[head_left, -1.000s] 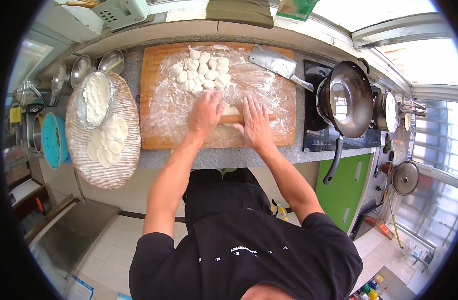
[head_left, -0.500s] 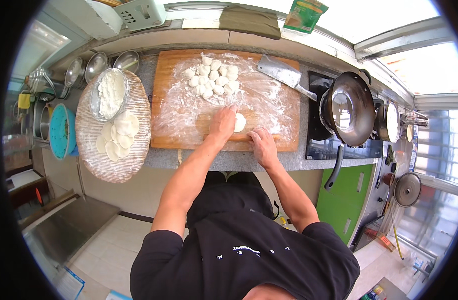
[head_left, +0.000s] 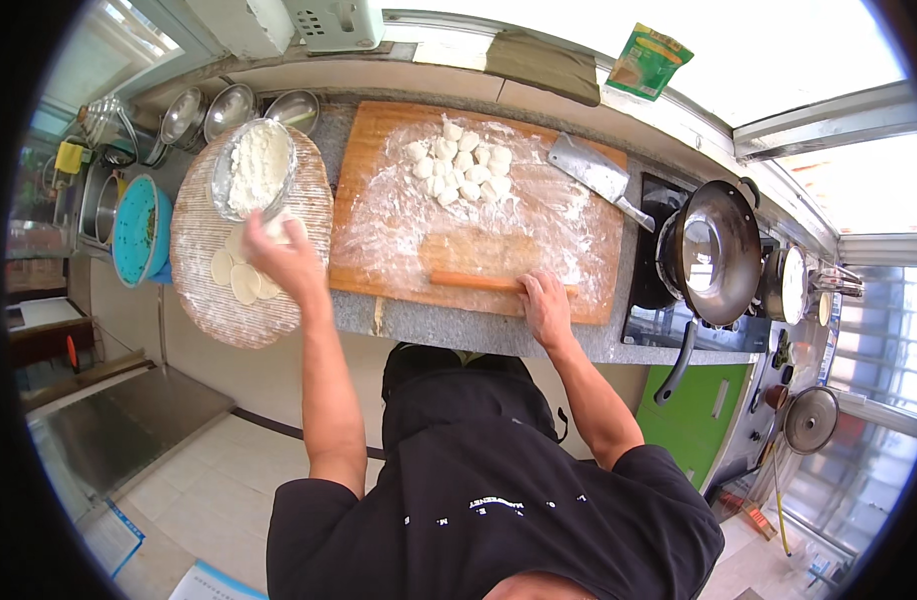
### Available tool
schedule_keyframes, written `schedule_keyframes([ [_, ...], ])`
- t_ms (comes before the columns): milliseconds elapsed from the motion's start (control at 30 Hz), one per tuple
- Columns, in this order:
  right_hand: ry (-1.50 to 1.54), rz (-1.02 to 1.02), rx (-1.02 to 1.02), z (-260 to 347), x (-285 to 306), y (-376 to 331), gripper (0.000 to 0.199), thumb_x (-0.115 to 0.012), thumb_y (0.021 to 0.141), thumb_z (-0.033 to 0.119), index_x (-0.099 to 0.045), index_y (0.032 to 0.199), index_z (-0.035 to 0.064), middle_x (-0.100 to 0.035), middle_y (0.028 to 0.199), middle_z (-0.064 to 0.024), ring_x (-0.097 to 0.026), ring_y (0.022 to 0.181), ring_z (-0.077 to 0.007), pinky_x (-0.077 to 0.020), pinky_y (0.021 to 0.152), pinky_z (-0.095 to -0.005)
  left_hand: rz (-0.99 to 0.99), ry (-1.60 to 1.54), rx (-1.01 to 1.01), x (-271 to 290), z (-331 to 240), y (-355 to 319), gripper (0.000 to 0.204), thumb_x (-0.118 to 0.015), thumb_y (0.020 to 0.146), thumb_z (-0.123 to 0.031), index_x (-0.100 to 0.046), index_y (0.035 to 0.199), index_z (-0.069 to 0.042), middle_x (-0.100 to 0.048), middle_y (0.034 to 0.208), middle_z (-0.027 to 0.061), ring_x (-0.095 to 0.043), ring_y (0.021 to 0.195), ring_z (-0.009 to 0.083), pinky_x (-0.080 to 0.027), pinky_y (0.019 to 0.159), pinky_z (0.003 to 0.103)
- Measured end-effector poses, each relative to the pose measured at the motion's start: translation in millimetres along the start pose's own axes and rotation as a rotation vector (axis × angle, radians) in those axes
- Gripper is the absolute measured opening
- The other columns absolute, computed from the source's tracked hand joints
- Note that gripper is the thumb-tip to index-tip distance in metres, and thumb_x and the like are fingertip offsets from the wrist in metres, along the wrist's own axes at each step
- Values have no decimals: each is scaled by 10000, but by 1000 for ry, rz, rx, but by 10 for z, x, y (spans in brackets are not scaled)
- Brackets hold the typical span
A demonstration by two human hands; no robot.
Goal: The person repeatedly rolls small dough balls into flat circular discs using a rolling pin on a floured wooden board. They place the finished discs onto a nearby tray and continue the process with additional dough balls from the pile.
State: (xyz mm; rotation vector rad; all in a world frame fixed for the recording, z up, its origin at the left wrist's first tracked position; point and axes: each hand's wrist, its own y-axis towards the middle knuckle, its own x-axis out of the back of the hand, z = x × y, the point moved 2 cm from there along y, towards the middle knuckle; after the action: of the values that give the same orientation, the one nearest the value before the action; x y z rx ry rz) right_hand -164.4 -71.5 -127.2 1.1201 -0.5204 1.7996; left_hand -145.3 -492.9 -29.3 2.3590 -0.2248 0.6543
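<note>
We've got a floury wooden board (head_left: 379, 245) on a grey counter (head_left: 429, 318), kitchen by bright windows, wok (head_left: 719, 250) at right. Rolling pin (head_left: 474, 281) lies near the board's front edge, long axis left-right, right end slightly nearer us. Our right hand (head_left: 547, 308) sits on its right part, fingers together, curled over it. Left hand (head_left: 284, 262) blurred over dough rounds (head_left: 246, 284) on the round mat (head_left: 201, 225); can't tell if fingers pinch.
</note>
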Motion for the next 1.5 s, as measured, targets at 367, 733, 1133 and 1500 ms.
schedule_keyframes([
  [367, 3, -38, 21, -35, 7, 19, 388, -792, 830, 27, -661, 1192, 72, -680, 1200, -131, -635, 1202, -370, -488, 1091, -489, 1082, -29, 217, -1686, -709, -1115, 286, -753, 1020, -209, -736, 1203, 10, -740, 1243, 214, -738, 1064, 306, -581, 922, 434],
  [733, 32, 18, -21, 32, 60, 34, 365, -761, 864, 68, -658, 1214, 94, -663, 1185, -110, -620, 1184, -350, -486, 1046, -477, 1617, -91, 78, -1049, -915, -1746, 175, -720, 1037, -165, -736, 1115, -9, -708, 1165, 148, -705, 987, 248, -611, 885, 398],
  [1133, -4, 69, 40, -81, 63, 470, 270, -702, 942, 87, -652, 1203, 41, -660, 1402, -167, -645, 1260, -390, -536, 1053, -475, 1096, -258, -274, -1047, -558, -1272, 223, -629, 1047, -123, -735, 1219, -30, -685, 1217, 164, -652, 1168, 392, -533, 1021, 468],
  [1500, 136, -283, -341, -747, 519, 59, 376, -768, 870, -50, -653, 1220, 27, -698, 1203, -167, -686, 1143, -370, -558, 982, -427, 1035, -155, -497, -1348, -798, -1405, 292, -724, 987, -143, -699, 1260, -43, -653, 1235, 130, -625, 1194, 342, -507, 1051, 481],
])
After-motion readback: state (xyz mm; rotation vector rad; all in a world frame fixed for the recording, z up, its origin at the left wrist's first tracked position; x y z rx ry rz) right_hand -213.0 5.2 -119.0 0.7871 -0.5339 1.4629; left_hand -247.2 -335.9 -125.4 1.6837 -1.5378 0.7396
